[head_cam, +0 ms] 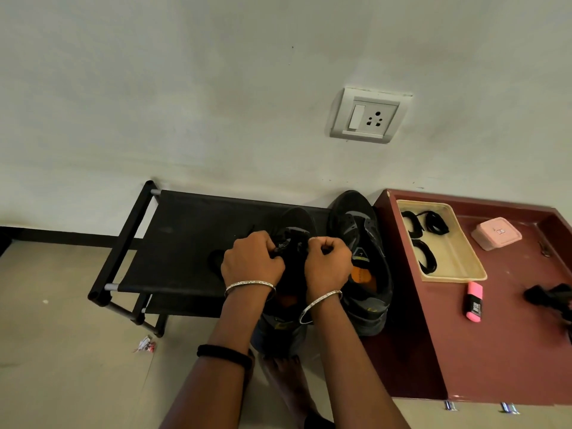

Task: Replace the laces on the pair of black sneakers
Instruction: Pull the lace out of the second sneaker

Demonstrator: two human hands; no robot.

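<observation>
- The left hand (252,261) has a closed grip: its fingers are curled tight at the lacing area of the left sneaker (297,216) and pinch dark material there. I cannot tell whether that is lace or tongue.
- The right hand (328,261) has the same closed grip, knuckles up, with the fingers tucked in on the right side of the same lacing area. The two hands are close together.
- The left sneaker stands on a black shoe rack (185,230), toe pointing far toward the wall and heel near. Its middle is hidden under both hands.
- The right sneaker (356,218) stands just to the right of it, toe also far. It has no hand on it and shows an orange insole.
- Right of the sneakers is a maroon worktop (510,335). At its far left stands a cream tray (455,277) holding coiled black laces (428,261).
- Right of the tray lies a pink box (496,235), and a pink highlighter (473,301) lies near the tray's near edge.
- A dark object (551,295) sits at the right edge of the view, too unclear to name.
- A wall socket (368,117) is above the sneakers.
- A bare foot (288,376) shows on the floor below the arms.
</observation>
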